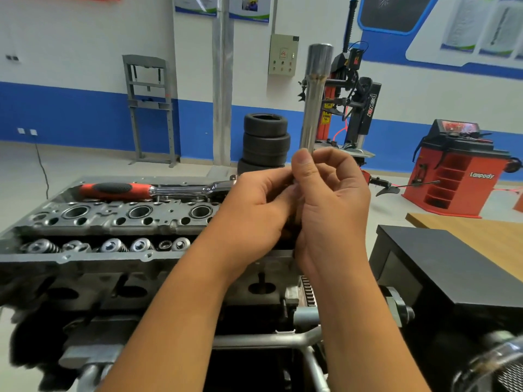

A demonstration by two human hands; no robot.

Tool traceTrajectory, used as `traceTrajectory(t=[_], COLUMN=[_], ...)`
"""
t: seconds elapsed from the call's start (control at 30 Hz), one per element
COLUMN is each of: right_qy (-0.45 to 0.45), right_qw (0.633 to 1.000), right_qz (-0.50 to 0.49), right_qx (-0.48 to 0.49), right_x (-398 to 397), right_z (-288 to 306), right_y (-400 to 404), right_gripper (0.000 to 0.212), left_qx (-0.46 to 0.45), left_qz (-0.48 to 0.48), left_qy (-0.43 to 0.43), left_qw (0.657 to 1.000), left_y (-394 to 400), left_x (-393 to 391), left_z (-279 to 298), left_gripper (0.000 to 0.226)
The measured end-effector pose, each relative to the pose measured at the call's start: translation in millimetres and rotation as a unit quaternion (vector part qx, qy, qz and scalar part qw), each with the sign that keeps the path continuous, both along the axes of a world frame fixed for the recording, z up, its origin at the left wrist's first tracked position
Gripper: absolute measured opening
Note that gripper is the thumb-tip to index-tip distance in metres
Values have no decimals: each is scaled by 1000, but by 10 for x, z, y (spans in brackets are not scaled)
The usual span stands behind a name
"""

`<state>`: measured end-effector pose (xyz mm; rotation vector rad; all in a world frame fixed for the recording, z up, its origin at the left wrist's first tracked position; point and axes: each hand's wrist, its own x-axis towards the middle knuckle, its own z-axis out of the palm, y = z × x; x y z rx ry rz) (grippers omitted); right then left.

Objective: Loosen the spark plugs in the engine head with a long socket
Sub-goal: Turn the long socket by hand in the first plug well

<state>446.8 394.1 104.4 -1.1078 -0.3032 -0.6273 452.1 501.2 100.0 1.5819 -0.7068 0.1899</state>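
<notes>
Far left in my head view, a grey shop press frame (150, 108) stands against the blue-and-white wall. Below it the engine head (107, 230) fills the lower left, valve springs in a row along the near edge, round plug wells along the top face — plugs themselves I cannot make out down in the wells. The ratchet (147, 190), red-and-black handle, lies flat across the far edge of the head, its chrome end pointing toward my hands. A stack of tyres (266, 140) sits on the floor behind.

Centre: my left hand (254, 210) has fingers curled in against the bottom of the long socket (314, 100), but what exactly it pinches is hidden by the other hand — cannot tell. My right hand (331, 199) wraps the socket's lower end, thumb up along the shaft, holding it upright above the head's right end, wider open end on top.

Right of that, a tyre changer (353, 103) behind the socket, a black box (441, 273) beside the engine stand, a wooden table (481, 236), and a red wheel balancer (455, 171).
</notes>
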Motion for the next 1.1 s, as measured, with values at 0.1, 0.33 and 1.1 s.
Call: traceTrajectory(t=[0.1,0.33,1.1], right_qy=[-8,29,-17], right_qw=[999,999,991], right_qz=[-21,30,-63], right_qx=[-39,-26,-117], right_x=[6,8,101], right_z=[7,66,130], right_y=[42,65,31], right_gripper=[9,32,27], left_qx=[-4,6,86], left_qz=[0,78,162], left_qy=[13,17,-72], left_qw=[1000,997,980], left_y=[37,16,-92], left_x=[-52,-31,-27], left_z=[23,33,-4], left_gripper=[29,21,31])
